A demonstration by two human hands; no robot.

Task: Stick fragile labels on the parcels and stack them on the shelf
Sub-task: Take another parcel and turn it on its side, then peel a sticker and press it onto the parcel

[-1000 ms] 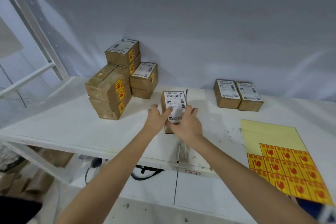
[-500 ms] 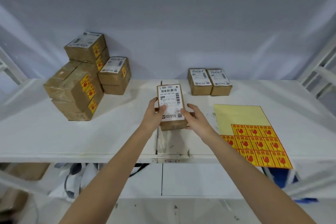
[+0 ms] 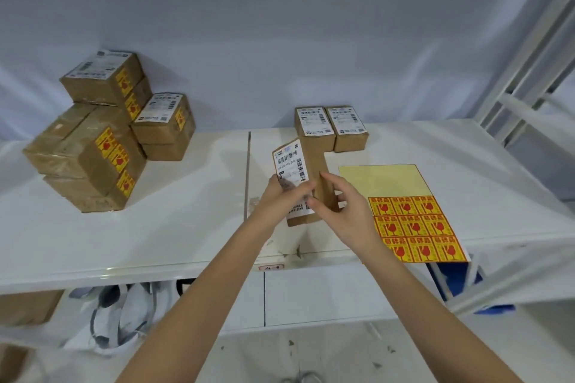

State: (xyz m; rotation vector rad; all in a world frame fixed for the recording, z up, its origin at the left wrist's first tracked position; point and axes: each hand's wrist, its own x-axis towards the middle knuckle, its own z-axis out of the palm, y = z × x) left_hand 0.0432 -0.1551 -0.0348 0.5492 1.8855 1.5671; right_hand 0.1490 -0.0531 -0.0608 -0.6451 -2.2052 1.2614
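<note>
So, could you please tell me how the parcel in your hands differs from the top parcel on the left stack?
The held parcel is tilted on edge, gripped by the left hand and right hand; the top stacked parcel lies flat. The stacked one's side carries a fragile label; the held one's visible side is bare. Both are brown with white shipping labels.

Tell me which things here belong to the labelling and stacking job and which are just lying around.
Part of the job:
- parcel held in the left hand and right hand
- sheet of fragile labels
- two unlabelled parcels
- stack of labelled parcels
- shelf

Just lying about:
- white bag below the shelf
- brown box below the shelf
</note>
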